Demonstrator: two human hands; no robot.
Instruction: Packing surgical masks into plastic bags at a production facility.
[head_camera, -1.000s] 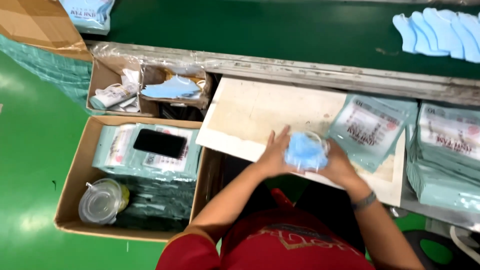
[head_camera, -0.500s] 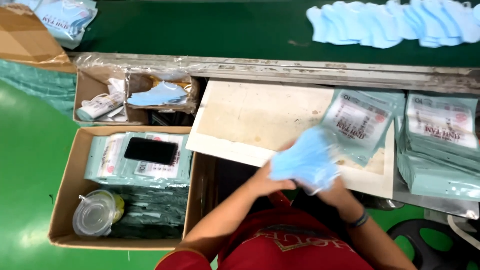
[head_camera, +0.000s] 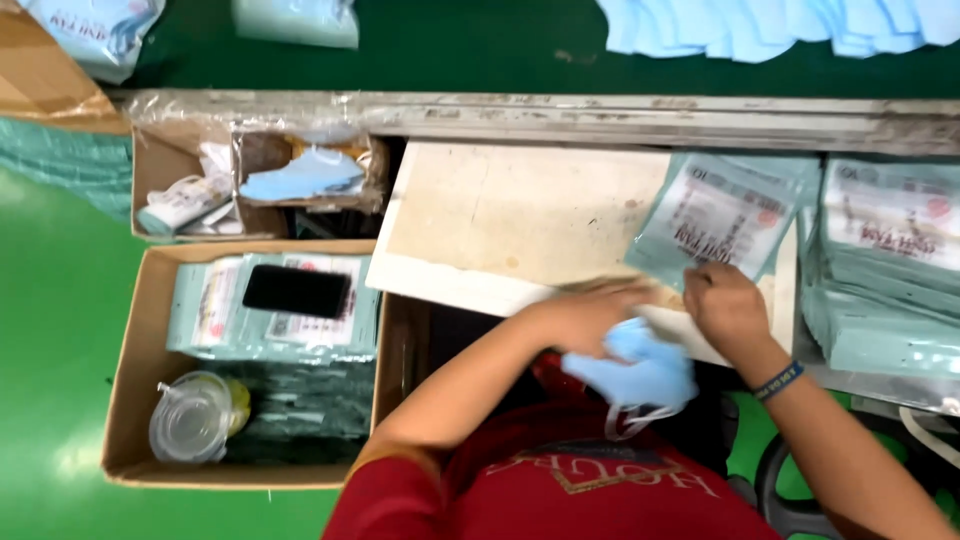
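blue face masks (head_camera: 640, 372): a small bunch of pale blue masks, held low at the near edge of the surface (head_camera: 500, 225), just above the person's red shirt. left hand (head_camera: 585, 318) closed around the bunch from above, its grip shut on the upper part; ear loops hang loose below. the bunch is crumpled, so its long axis is hard to fix; it seems to run roughly left to right across the view, sagging toward the person at the right end.

printed pouch (head_camera: 715, 215): flat pale green packet with a white label, lying on the right part of the surface, tilted, long axis running from the far right corner toward the near left. right hand (head_camera: 728, 310) rests at its near edge, fingers curled on or against it; whether that grip actually pinches the pouch cannot be told.

progress, as a judgement: masks gathered and in hand, pouch within reach, masks not yet inside it. filling and setting aside appear left to do.

nearby: stack of like pouches (head_camera: 890, 255) at right; cardboard box (head_camera: 135, 400) at left holding filled packets, a dark phone (head_camera: 297, 290) and a clear plastic cup (head_camera: 190, 418); loose blue masks (head_camera: 780, 25) on the green belt beyond.
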